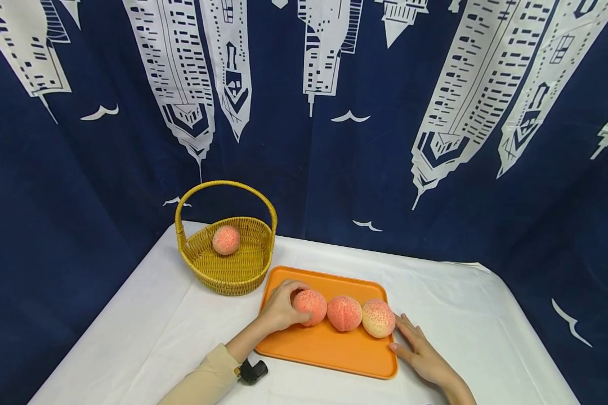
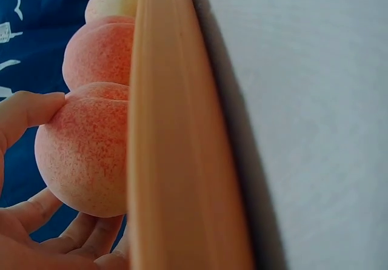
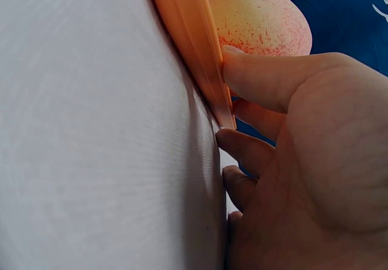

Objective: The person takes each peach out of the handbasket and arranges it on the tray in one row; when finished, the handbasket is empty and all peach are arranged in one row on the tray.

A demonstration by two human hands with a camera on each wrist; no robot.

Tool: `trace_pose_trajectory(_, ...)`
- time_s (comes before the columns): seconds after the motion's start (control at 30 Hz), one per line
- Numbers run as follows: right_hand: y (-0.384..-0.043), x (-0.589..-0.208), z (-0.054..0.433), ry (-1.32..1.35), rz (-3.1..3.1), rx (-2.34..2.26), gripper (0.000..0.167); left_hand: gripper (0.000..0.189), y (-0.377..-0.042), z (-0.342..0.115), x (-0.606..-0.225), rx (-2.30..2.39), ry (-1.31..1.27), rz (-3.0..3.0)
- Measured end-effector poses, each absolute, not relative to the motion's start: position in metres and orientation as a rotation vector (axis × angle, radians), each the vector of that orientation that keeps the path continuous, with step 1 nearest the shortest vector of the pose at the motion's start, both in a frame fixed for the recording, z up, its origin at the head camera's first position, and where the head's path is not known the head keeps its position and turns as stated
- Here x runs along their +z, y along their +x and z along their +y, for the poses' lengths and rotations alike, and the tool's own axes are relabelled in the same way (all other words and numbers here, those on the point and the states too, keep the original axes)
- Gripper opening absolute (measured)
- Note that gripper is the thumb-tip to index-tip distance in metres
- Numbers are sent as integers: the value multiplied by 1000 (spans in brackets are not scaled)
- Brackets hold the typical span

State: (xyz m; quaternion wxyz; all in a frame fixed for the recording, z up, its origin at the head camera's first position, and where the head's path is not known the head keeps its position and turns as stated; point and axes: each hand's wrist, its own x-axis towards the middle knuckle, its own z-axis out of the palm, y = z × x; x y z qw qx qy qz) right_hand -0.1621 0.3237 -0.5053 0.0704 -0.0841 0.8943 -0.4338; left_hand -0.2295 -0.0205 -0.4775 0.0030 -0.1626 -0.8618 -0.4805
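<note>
Three pink peaches lie in a row on an orange tray [image 1: 329, 357]. My left hand [image 1: 280, 307] holds the leftmost peach [image 1: 311, 307], thumb on its near side and fingers round its far side; the left wrist view shows the thumb pressed on this peach [image 2: 85, 151]. Beside it sits the middle peach [image 1: 344, 313], then the paler right peach [image 1: 378, 318]. My right hand [image 1: 423, 355] rests at the tray's right edge with fingers spread. In the right wrist view its thumb [image 3: 254, 76] lies on the tray rim [image 3: 197, 45], close to the yellowish peach [image 3: 264, 21].
A woven basket [image 1: 235, 278] with a tall handle stands behind the tray on the left, with one peach [image 1: 226, 240] inside. White cloth [image 1: 147, 337] covers the table. A dark blue curtain [image 1: 334, 169] with white building prints hangs behind.
</note>
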Motion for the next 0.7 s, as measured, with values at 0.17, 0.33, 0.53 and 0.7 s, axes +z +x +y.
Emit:
trace_pose_trajectory(0.17, -163, -504, 323, -240, 2685, -1303, 70, 55, -230, -20, -479, -1511, -515, -2698)
trace_pose_trajectory(0.33, -162, -504, 324, -250, 2701, -1289, 69, 53, -231, -20, -481, -1526, -534, -2669)
trace_pose_trajectory(0.53, -162, -505, 324, -269, 2725, -1273, 68, 54, -232, -20, -480, -1534, -553, -2664)
trace_pose_trajectory(0.7, -163, -504, 324, -260, 2691, -1298, 69, 57, -231, -22, -480, -1540, -558, -2681)
